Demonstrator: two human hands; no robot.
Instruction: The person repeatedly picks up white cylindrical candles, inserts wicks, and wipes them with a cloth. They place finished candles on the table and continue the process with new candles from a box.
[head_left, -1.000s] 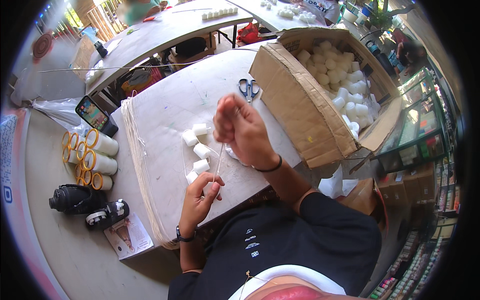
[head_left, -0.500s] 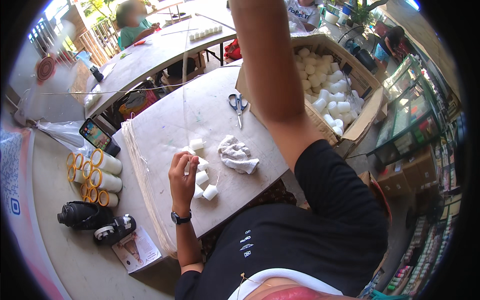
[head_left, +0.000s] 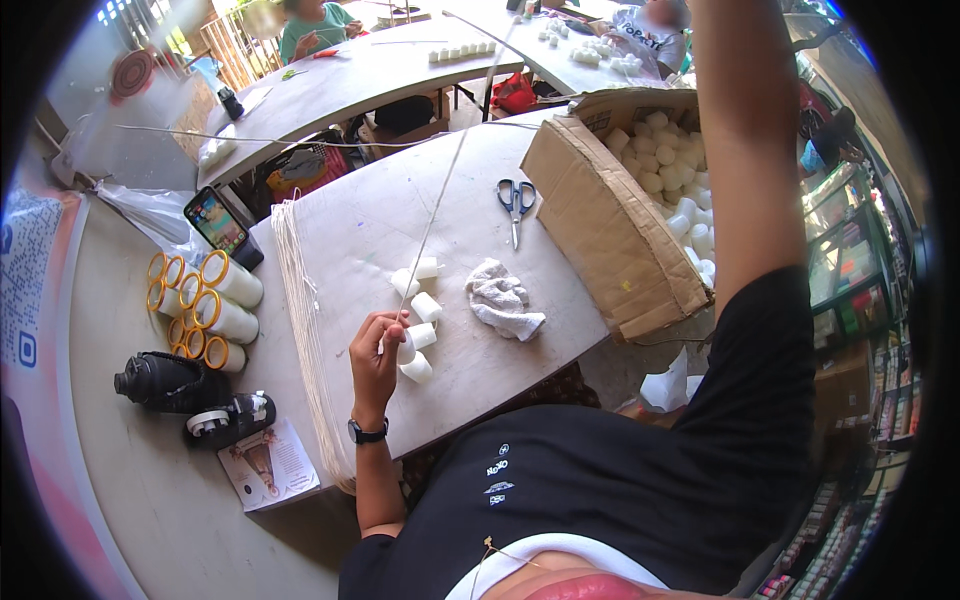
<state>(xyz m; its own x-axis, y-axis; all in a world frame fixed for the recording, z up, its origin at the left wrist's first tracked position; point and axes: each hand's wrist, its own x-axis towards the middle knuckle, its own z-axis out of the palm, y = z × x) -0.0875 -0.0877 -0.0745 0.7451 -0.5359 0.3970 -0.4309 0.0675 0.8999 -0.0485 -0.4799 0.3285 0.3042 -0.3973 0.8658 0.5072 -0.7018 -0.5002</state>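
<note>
My left hand point(head_left: 376, 358), with a watch on its wrist, is closed in a pinch on a thin white cord point(head_left: 440, 195). The cord runs taut from the fingers up and right past the far table. Beside the fingertips lie several short white cylinders point(head_left: 427, 308) that look like small candles; one is against the hand, and I cannot tell whether it is held. My right arm point(head_left: 752, 150) is stretched up and away, its hand beyond the top edge. A crumpled white cloth point(head_left: 502, 300) and dark-handled scissors point(head_left: 516, 208) lie on the table to the right.
A cardboard box point(head_left: 610, 215) of white cylinders stands at the right. A bundle of white cords point(head_left: 300, 310) hangs along the table's left side, near a phone point(head_left: 218, 222), orange-rimmed rolls point(head_left: 228, 318) and a black bottle point(head_left: 172, 383). People sit at the far tables point(head_left: 350, 85).
My raised right arm has swung to the right. The cord now slants up and right from my left hand. The view has shifted, and more of the box's side shows.
</note>
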